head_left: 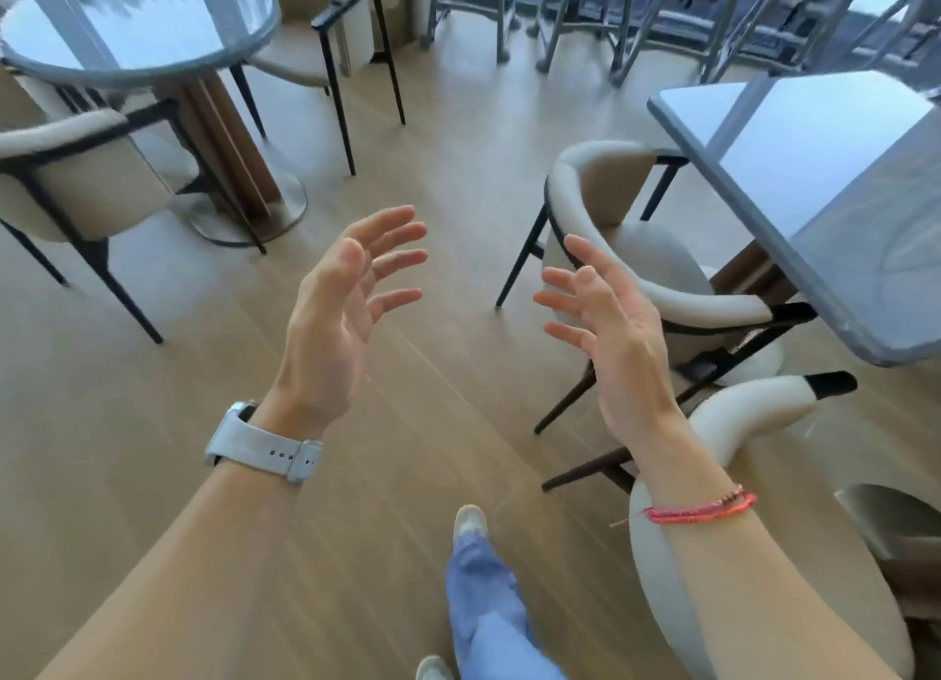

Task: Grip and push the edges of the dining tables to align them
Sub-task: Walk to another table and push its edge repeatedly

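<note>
Both hands, left hand [338, 313] and right hand [608, 333], hang spread and empty at frame centre, palms facing. A round table [142, 22] sits upper left. At right, two cream chairs [657, 272] crowd the square table [835, 180].

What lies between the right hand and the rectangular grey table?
A cream armchair with black legs stands between the open right hand and the rectangular grey table, seen in the head view.

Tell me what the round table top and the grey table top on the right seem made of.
Round table top: probably glass or polished stone, glossy; it mirrors its surroundings. Right table top: hard glossy grey slab, perhaps stone or laminate; reflections and a rounded corner show. Neither is certain.
</note>
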`<state>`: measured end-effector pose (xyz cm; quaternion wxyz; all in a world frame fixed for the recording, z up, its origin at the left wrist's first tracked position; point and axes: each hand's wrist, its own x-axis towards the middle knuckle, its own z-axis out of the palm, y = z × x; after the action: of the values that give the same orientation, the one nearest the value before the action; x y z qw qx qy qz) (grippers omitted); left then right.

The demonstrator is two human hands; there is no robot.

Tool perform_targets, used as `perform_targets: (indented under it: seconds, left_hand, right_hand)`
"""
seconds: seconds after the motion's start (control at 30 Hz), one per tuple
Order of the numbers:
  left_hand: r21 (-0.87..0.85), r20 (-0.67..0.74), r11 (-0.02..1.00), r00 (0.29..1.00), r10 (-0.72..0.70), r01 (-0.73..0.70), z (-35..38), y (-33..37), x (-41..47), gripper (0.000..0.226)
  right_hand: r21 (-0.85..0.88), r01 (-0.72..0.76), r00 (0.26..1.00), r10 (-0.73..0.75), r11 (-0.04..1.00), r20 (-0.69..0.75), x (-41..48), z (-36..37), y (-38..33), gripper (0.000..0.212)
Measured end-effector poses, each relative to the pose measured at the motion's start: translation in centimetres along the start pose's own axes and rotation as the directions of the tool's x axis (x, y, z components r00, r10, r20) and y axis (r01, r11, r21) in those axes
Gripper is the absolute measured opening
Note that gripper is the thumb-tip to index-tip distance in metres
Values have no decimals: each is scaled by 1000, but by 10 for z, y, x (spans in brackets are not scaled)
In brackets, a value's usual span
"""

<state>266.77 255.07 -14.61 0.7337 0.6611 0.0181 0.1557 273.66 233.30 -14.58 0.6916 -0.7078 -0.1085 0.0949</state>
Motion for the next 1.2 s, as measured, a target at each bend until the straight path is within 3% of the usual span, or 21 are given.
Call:
perform_targets:
  seconds: [0.27,0.43,0.67,0.9,1.1,1.2]
  left_hand:
    - [22,37,1000,999,11,-12,-29,-27,185,58]
    - [48,59,999,998,5,-8,-49,-33,306,59]
    - [9,132,1000,991,-26,26,-73,-69,468,59]
    - [-68,251,994,966,-69,89,-114,-111,641,86]
    - [-66,366,989,925,-100,133,-121,-131,790,63]
    - [-85,425,983,898,-115,166,-109,-149,851,64]
  right_hand:
    - [73,23,1000,-22,997,-10,191,28,2,61]
    - [129,10,999,-4,992,-44,308,44,-9,44]
    - [87,-17,992,27,996,-122,457,58,0,41]
    - [38,-50,959,59,998,-278,603,82,16,41]
    - [25,-72,919,77,997,-386,726,97,10,41]
    - [57,-68,890,87,996,-447,773,92,11,46]
